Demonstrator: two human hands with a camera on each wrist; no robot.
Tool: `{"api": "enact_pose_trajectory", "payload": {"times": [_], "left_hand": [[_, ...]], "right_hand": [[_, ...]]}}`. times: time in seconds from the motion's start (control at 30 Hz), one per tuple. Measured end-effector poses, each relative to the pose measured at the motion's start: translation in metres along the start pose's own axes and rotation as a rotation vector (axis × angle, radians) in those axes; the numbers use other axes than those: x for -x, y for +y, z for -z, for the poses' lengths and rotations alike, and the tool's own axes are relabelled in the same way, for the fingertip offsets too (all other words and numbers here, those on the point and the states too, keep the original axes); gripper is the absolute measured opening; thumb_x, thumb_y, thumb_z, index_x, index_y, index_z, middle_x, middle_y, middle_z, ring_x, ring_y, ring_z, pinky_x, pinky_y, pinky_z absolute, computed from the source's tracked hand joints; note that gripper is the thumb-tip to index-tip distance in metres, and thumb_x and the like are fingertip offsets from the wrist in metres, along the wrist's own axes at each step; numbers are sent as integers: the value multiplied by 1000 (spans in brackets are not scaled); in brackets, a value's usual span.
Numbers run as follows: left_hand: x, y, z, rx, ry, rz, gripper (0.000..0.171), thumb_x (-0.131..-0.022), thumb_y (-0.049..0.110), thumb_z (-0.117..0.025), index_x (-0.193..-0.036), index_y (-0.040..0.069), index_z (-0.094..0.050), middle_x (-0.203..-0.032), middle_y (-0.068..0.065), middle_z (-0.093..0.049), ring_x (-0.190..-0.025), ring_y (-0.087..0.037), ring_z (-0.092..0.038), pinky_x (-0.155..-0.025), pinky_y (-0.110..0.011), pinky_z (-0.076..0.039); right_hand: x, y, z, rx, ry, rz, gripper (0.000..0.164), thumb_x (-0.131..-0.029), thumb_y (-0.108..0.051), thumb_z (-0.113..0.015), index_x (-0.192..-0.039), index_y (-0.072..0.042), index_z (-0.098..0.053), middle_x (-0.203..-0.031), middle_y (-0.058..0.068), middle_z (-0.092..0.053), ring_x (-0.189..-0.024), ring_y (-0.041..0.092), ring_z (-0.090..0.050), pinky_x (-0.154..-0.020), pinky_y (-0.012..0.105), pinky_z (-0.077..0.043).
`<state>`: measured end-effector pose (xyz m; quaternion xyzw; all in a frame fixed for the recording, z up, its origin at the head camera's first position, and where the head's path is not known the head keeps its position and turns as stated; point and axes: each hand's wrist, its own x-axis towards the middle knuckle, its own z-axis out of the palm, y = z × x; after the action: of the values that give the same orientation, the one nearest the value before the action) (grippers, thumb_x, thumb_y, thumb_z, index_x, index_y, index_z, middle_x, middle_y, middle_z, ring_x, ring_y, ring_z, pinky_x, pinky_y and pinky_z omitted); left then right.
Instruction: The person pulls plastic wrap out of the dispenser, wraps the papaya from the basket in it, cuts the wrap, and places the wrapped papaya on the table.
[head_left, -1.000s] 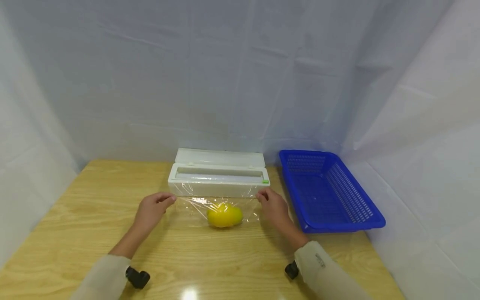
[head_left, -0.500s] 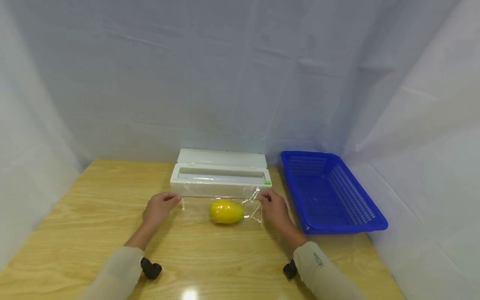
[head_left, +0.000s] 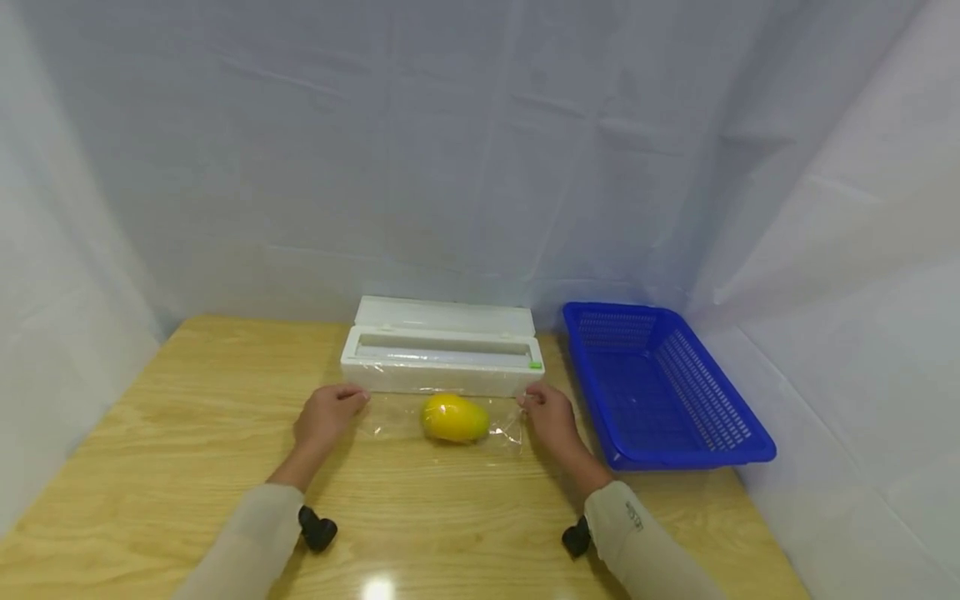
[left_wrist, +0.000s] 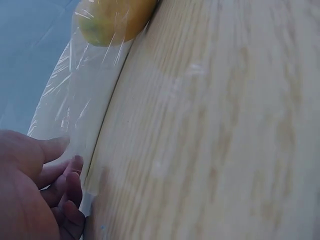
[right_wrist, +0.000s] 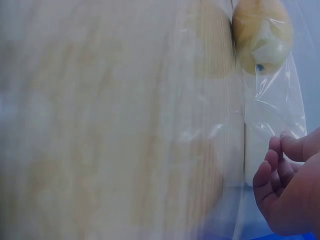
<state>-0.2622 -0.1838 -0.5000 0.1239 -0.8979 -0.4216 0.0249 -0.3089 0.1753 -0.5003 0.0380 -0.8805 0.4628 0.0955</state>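
Observation:
A yellow mango [head_left: 455,418] with a greenish end lies on the table, close in front of a white cling film dispenser [head_left: 442,379]. Clear cling film [head_left: 504,419] stretches from the dispenser and covers the mango; its outline is hard to see in places. At the film's left edge, my left hand [head_left: 327,417] pinches it between thumb and fingers. My right hand [head_left: 551,417] pinches the opposite edge, near the dispenser's right corner. The wrist views show the film wrinkling over the mango, with both hands beside it.
The dispenser's lid [head_left: 444,317] is raised, with a film roll [head_left: 442,356] inside. A blue plastic basket [head_left: 611,425] stands at the right of the wooden table [head_left: 420,517]. White sheeting [head_left: 450,167] hangs behind and at both sides.
My left hand has moved to the right, nearer the mango. The mango has shifted slightly toward the dispenser under the film. My right hand has hardly moved.

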Motion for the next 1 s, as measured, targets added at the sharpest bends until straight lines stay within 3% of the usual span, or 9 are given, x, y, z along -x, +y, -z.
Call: {"api": "enact_pose_trajectory", "payload": {"times": [0.23, 0.43, 0.8, 1.0], "left_hand": [[-2, -1, -4, -19, 27, 38, 45, -97, 48, -61, -121, 10, -71, -126, -14, -70, -105, -32, -65, -79, -44, -46], [-3, -2, -7, -6, 73, 69, 50, -94, 50, -64, -121, 8, -66, -119, -14, -71, -103, -31, -64, -83, -46, -46], [-1, -1, -9, -36, 61, 48, 41, -96, 44, -63, -115, 9, -71, -118, -14, -71, -100, -31, -65, -76, -43, -45], [-1, -4, -10, -10, 58, 35, 34, -98, 38, -62, -113, 10, -72, -118, -13, -72, -104, -32, -65, -82, -48, -45]], "right_hand": [[-3, 6, -2, -17, -17, 47, 10, -92, -6, -71, -91, 3, -75, -84, 13, -72, -72, 10, -58, -67, 23, -49], [-3, 4, -1, -53, -43, 26, 14, -94, -5, -69, -83, 5, -71, -71, 11, -66, -64, 9, -53, -60, 21, -44], [-4, 5, 3, 18, -88, 18, 15, -96, -10, -67, -86, 1, -71, -73, 6, -65, -66, 10, -52, -59, 23, -44], [-5, 6, 3, 28, -114, 16, 16, -96, -10, -67, -85, -1, -71, -73, 6, -65, -68, 11, -54, -61, 24, -44]]}}
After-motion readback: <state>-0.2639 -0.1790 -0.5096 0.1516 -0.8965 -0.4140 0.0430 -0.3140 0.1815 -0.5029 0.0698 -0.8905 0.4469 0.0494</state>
